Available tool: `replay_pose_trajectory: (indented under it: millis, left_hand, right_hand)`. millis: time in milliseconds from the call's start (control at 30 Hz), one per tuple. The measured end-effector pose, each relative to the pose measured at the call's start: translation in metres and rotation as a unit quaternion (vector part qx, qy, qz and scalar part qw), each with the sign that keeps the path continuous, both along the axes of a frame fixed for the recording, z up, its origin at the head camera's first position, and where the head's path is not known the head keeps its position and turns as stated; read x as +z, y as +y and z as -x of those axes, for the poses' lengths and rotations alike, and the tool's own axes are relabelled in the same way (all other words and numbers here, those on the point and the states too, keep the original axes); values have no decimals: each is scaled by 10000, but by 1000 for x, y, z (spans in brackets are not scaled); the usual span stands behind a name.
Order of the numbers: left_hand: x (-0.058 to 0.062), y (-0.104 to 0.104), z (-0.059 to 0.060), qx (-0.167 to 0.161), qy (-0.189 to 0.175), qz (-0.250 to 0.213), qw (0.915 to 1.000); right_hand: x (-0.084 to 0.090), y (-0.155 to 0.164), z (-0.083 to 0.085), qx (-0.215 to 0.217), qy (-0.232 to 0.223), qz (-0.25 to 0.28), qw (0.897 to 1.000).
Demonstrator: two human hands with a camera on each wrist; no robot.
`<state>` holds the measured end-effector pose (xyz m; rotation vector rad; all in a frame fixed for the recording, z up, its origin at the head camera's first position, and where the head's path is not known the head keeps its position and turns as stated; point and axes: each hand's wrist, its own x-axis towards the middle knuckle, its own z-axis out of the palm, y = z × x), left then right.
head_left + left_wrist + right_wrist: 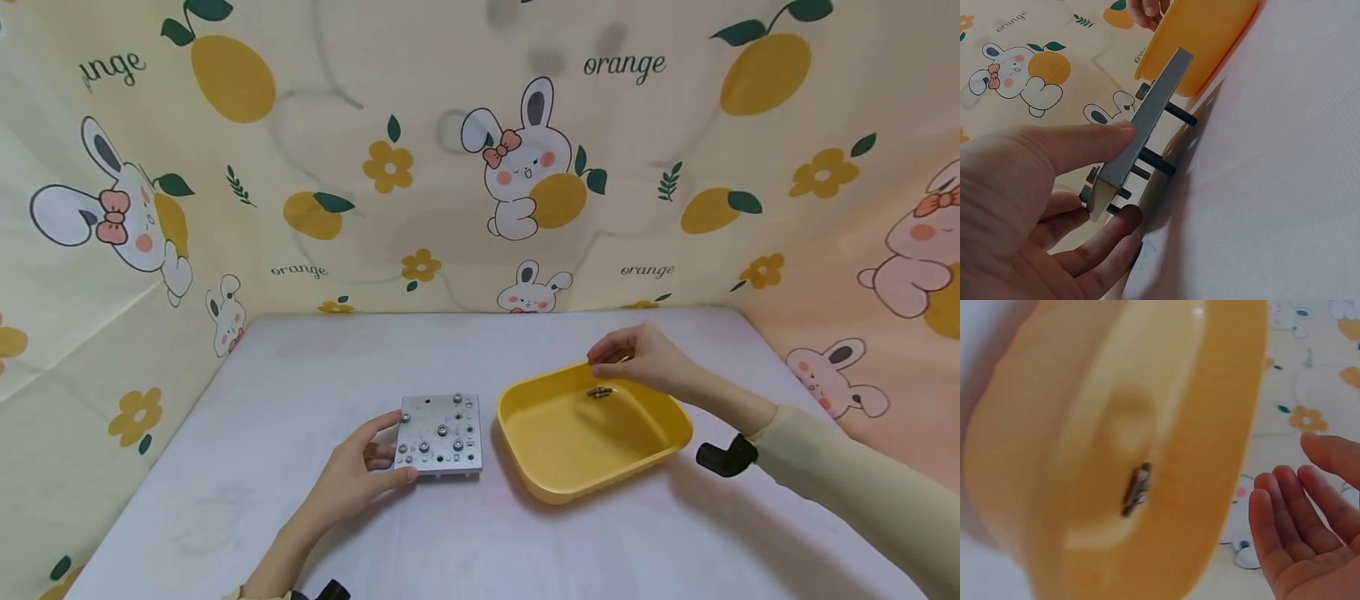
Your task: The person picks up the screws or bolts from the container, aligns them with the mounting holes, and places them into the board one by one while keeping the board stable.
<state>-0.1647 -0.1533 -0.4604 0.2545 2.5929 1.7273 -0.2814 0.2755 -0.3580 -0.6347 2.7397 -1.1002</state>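
A: Near side? 
B: Metal plate (441,433) is pinched at its edge by left hand (358,472), on white table (300,517).

A: Farther? 
B: At 2 o'clock, bolt (599,392) is seen in yellow tray (547,479); right hand (637,360) is held above, fingers released. Rabbit-print cloth (480,167) at 12.

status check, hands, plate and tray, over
Left hand grips the metal plate by its edge. Right hand open above the yellow tray. One small screw lies in the tray. Nothing between hands.
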Motion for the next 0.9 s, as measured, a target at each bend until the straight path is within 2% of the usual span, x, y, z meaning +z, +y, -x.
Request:
replay_pose_trajectory:
  millis: [167, 367, 567, 700, 900]
  left_hand:
    - [0, 1, 1, -53, 35, 5, 10000]
    - [2, 1, 2, -41, -24, 40, 10000]
    - [0, 1, 2, -63, 42, 66, 9999]
    - [-1, 0, 2, -85, -4, 20, 10000]
    - [-3, -1, 1, -105, -17, -62, 9999]
  right_hand:
    - [-12, 6, 4, 159, -331, 284, 9989]
    - [-28, 12, 3, -290, -916, 673, 9931]
    - [-42, 11, -1, -722, -633, 629, 9934]
    - [-50, 8, -2, -722, -479, 521, 9949]
    - [-56, 4, -1, -686, -552, 424, 9952]
